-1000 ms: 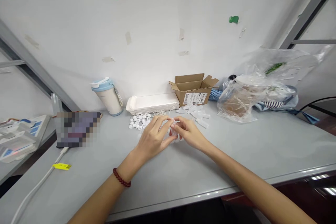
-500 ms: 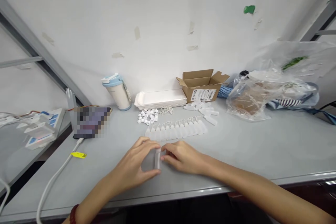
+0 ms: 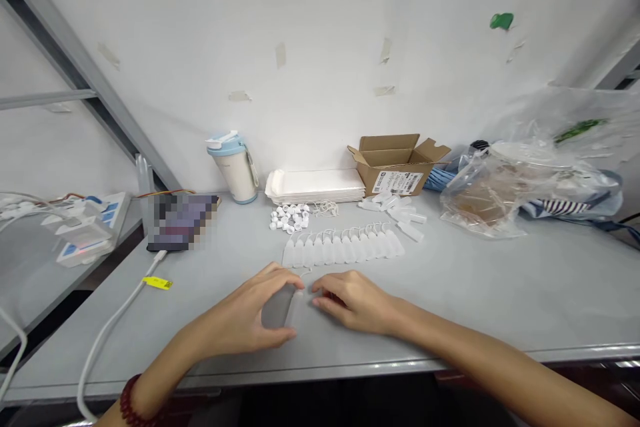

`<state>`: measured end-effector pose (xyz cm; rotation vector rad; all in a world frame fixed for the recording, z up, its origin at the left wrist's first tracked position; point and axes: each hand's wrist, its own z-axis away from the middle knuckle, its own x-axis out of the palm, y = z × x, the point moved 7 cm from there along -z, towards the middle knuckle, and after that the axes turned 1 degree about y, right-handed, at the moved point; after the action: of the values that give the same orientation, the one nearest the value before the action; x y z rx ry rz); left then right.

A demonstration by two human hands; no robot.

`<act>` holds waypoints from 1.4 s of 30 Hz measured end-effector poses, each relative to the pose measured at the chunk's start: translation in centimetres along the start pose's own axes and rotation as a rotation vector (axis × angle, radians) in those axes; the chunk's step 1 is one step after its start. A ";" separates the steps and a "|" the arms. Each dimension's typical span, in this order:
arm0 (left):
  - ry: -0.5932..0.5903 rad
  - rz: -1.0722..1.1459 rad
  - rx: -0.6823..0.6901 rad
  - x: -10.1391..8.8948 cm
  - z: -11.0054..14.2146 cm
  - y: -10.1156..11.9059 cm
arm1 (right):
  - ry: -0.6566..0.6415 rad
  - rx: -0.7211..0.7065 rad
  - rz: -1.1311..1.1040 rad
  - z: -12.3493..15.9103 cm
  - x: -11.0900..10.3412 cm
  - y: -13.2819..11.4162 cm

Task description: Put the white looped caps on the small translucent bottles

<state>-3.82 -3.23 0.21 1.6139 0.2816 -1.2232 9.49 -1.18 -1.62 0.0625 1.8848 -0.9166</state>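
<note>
My left hand holds a small clear plastic bottle by its ends, between the thumb and the index finger. A thin white cord shows just beyond the bottle's top. To the right, my right hand rests on the table with bent fingers; a gap parts its thumb and index tips, and no object shows between them. It is close to the bottle but apart from it. Beyond both hands lies a row of several similar bottles, with thin cords at their tops.
Behind the row lie white caps, a bundle of cords, a stack of white trays, loose bottles and an open cardboard box. A tumbler, phone and cable are left; plastic bags are right.
My right hand's fingers have drawn slightly away from the bottle, which now leans more in my left hand. A cord has come into sight at its top. The camera view has shifted left.
</note>
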 end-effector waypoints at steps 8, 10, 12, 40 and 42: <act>0.086 -0.067 0.046 -0.2 -0.4 -0.4 | -0.003 -0.004 0.044 0.1 0.2 -0.1; 0.121 -0.087 0.070 -0.4 -0.4 -0.4 | -0.018 -0.026 0.076 0.1 0.3 -0.4; 0.139 -0.101 0.096 -0.4 -0.5 -0.3 | -0.039 -0.040 0.106 0.1 0.4 -0.6; 0.410 -0.127 0.073 -4.0 -7.8 -1.3 | 0.445 0.072 0.283 0.7 -8.9 6.4; 0.445 -0.173 0.073 -4.4 -10.2 -2.1 | 0.498 0.148 0.302 1.1 -10.3 8.4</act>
<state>-1.50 7.68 1.90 1.9498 0.6749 -0.9969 18.95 7.60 1.68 0.7024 2.1733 -0.8797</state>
